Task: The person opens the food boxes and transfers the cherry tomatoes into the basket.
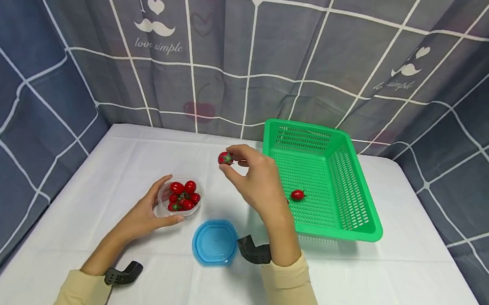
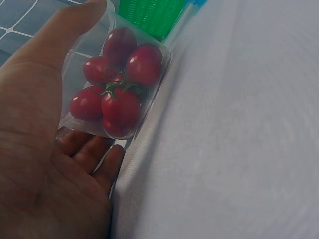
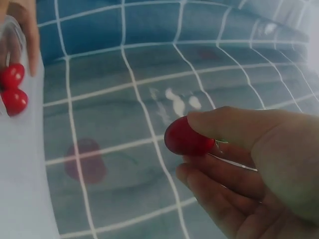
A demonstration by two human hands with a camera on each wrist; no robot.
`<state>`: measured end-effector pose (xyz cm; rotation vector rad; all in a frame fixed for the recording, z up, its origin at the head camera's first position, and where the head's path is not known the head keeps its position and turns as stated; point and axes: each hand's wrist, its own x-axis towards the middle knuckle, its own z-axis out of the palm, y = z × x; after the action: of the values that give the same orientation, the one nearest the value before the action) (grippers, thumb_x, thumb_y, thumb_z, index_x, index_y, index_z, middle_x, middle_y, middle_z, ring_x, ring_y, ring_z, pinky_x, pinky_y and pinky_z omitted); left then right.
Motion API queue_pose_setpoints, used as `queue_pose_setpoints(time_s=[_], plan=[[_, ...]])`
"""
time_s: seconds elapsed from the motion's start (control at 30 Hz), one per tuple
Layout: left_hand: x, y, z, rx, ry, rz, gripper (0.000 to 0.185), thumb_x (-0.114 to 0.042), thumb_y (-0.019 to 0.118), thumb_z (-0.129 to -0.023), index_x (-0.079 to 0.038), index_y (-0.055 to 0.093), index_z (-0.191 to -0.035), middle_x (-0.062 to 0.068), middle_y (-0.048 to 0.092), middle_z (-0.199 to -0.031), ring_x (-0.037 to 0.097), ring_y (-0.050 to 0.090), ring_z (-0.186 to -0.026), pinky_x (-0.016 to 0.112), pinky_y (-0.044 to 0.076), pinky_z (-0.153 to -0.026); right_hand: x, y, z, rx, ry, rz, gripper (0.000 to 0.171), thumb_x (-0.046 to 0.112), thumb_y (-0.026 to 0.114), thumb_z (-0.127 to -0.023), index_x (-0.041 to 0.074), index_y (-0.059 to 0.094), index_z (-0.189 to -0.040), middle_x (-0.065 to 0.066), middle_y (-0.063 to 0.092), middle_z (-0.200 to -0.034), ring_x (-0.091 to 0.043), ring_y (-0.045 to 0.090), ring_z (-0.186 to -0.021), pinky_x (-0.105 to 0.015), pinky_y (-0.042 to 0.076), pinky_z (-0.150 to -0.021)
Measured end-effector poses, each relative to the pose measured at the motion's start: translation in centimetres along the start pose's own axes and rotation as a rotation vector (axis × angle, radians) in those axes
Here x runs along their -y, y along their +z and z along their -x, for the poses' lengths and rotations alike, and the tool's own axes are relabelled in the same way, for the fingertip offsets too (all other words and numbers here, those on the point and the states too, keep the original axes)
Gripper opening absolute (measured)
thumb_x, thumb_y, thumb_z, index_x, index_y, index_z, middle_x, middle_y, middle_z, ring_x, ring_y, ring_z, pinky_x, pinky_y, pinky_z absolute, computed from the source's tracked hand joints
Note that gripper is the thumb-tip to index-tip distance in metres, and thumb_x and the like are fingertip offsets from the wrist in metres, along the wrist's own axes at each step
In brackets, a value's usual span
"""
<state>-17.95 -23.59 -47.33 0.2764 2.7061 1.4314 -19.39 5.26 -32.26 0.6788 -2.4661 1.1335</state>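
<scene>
My right hand (image 1: 256, 177) pinches a red cherry tomato (image 1: 225, 158) with a green calyx between thumb and fingertips, raised left of the green basket. In the right wrist view that tomato (image 3: 185, 136) shows its smooth side. My left hand (image 1: 146, 214) grips a small clear plastic tub (image 1: 161, 196), thumb on the near side and fingers round the far side. Several cherry tomatoes (image 2: 120, 105) lie heaped inside the tub, some with green stems. A blue lid (image 1: 215, 243) lies on the table between the two forearms.
The green perforated basket (image 1: 365, 201) stands at the right of the white-clothed table (image 1: 396, 275). Inside it lies a tomato (image 1: 297, 195), and a bit of another is half hidden by the right wrist. Grey checked curtains (image 1: 281, 43) surround the table's back and sides.
</scene>
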Motion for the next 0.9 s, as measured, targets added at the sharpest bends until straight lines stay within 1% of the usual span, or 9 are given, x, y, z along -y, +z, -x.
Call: queue_pose_setpoints(time_s=[0.07, 0.17, 0.37, 0.5, 0.6, 0.7, 0.9], plan=[[0.0, 0.0, 0.0, 0.0, 0.0, -0.003, 0.113, -0.041, 0.089, -0.08, -0.023, 0.017, -0.165, 0.021, 0.02, -0.169, 0.048, 0.024, -0.153, 0.068, 0.027, -0.119, -0.4, -0.7, 0.1, -0.018, 0.016, -0.015, 0.028, 0.017, 0.08, -0.091, 0.009, 0.073, -0.117, -0.001, 0.077, -0.106, -0.017, 0.073, -0.101, -0.033, 0.06, -0.094], [0.0, 0.0, 0.0, -0.002, 0.003, -0.006, 0.113, -0.04, 0.089, -0.079, -0.022, 0.018, -0.165, 0.022, 0.021, -0.169, 0.049, 0.024, -0.153, 0.068, 0.027, -0.119, -1.2, -1.9, 0.2, -0.043, 0.064, -0.053, 0.03, 0.017, 0.08, -0.092, 0.009, 0.072, -0.119, -0.002, 0.077, -0.108, -0.018, 0.073, -0.102, -0.035, 0.06, -0.095], [0.0, 0.0, 0.0, -0.002, 0.001, -0.005, 0.112, -0.04, 0.089, -0.079, -0.024, 0.018, -0.165, 0.022, 0.02, -0.169, 0.05, 0.024, -0.153, 0.069, 0.027, -0.119, -3.0, -4.2, 0.5, -0.12, 0.145, -0.097, 0.034, 0.014, 0.08, -0.092, 0.005, 0.071, -0.123, -0.008, 0.075, -0.113, -0.023, 0.072, -0.108, -0.038, 0.059, -0.097], [-0.1, -0.1, 0.1, -0.003, 0.003, -0.005, 0.111, -0.04, 0.089, -0.08, -0.025, 0.018, -0.165, 0.022, 0.02, -0.169, 0.05, 0.023, -0.153, 0.069, 0.026, -0.119, -4.1, -5.4, 0.7, -0.169, 0.185, -0.113, 0.034, 0.014, 0.08, -0.091, 0.005, 0.071, -0.122, -0.01, 0.075, -0.114, -0.023, 0.072, -0.107, -0.037, 0.059, -0.097], [-0.3, -0.2, 0.2, -0.005, 0.004, -0.008, 0.111, -0.04, 0.089, -0.08, -0.024, 0.018, -0.165, 0.023, 0.02, -0.169, 0.05, 0.023, -0.153, 0.069, 0.026, -0.119, -5.0, -6.2, 0.9, -0.194, 0.22, -0.094, 0.033, 0.017, 0.08, -0.092, 0.006, 0.072, -0.122, -0.009, 0.076, -0.113, -0.023, 0.072, -0.107, -0.035, 0.059, -0.096], [-0.3, -0.2, 0.2, -0.006, 0.004, -0.008, 0.111, -0.04, 0.089, -0.08, -0.024, 0.018, -0.165, 0.023, 0.02, -0.168, 0.05, 0.023, -0.153, 0.069, 0.026, -0.118, -6.0, -6.9, 1.1, -0.202, 0.257, -0.073, 0.033, 0.019, 0.079, -0.092, 0.006, 0.072, -0.122, -0.01, 0.075, -0.114, -0.025, 0.072, -0.108, -0.036, 0.059, -0.096], [-0.1, 0.0, 0.1, -0.005, 0.006, -0.004, 0.112, -0.04, 0.089, -0.08, -0.023, 0.018, -0.165, 0.023, 0.02, -0.169, 0.05, 0.022, -0.153, 0.069, 0.026, -0.118, -8.3, -7.8, 1.6, -0.179, 0.348, -0.054, 0.036, 0.022, 0.076, -0.095, 0.003, 0.069, -0.125, -0.014, 0.072, -0.122, -0.029, 0.07, -0.114, -0.039, 0.057, -0.099]])
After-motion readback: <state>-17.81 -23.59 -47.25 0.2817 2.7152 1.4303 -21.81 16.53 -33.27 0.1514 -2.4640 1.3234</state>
